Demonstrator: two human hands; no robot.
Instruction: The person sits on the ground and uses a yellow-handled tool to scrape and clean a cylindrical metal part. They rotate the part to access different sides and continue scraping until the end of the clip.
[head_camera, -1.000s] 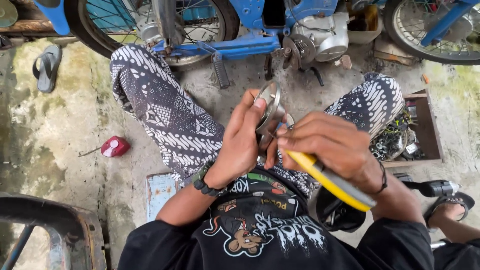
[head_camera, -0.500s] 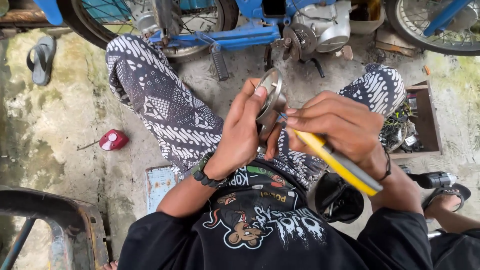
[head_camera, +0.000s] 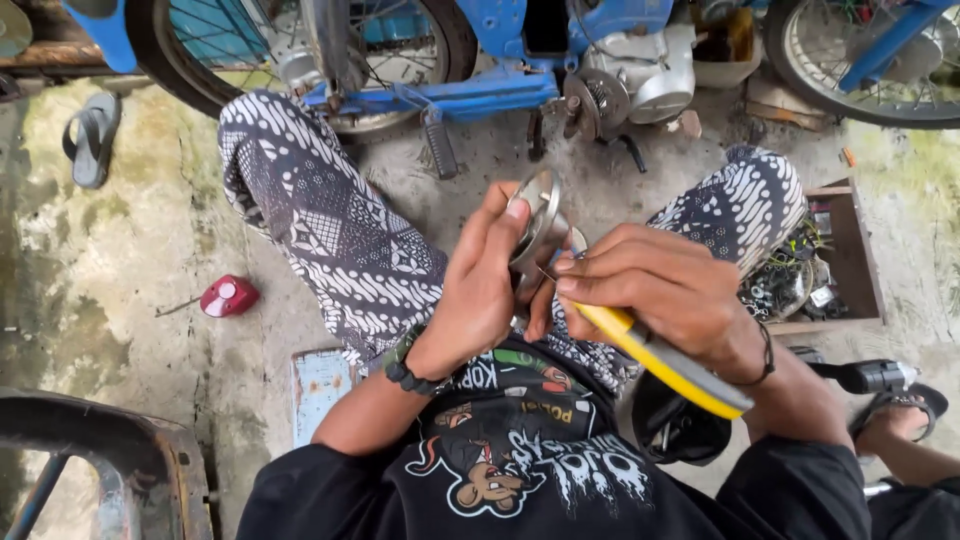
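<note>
The person sits on the concrete floor (head_camera: 120, 250) w/ knees apart. Both hands are up in front of the chest, about mid-floor.

The left hand (head_camera: 480, 290) is shut around a round metal disc part (head_camera: 538, 215). The disc stands on its edge, tipped a bit, flat face turned toward the right hand, top rim pointing up & away toward the bike. Thumb and fingers wrap its lower side, so the bottom half is hidden.

The right hand (head_camera: 660, 290) is shut on yellow-handled pliers (head_camera: 660, 358). The pliers' long line runs from low right, by the wrist, up & left to the disc. The tip end meets the disc just by the left thumb; the tip itself is hidden by fingers, can't tell what it bites.

Around: a blue motorbike (head_camera: 480, 60) stands along the far edge of the floor, its silver engine (head_camera: 640, 70) just past the disc. A wooden box of small parts (head_camera: 850, 260) sits at the right edge, near the right knee. A small red thing (head_camera: 228, 296) lies on the floor, left side, well apart. A grey sandal (head_camera: 92, 140) lies near the far left corner. A blue flat plate (head_camera: 318, 385) lies under the left arm. A rusty metal frame (head_camera: 90, 460) fills the near left corner
</note>
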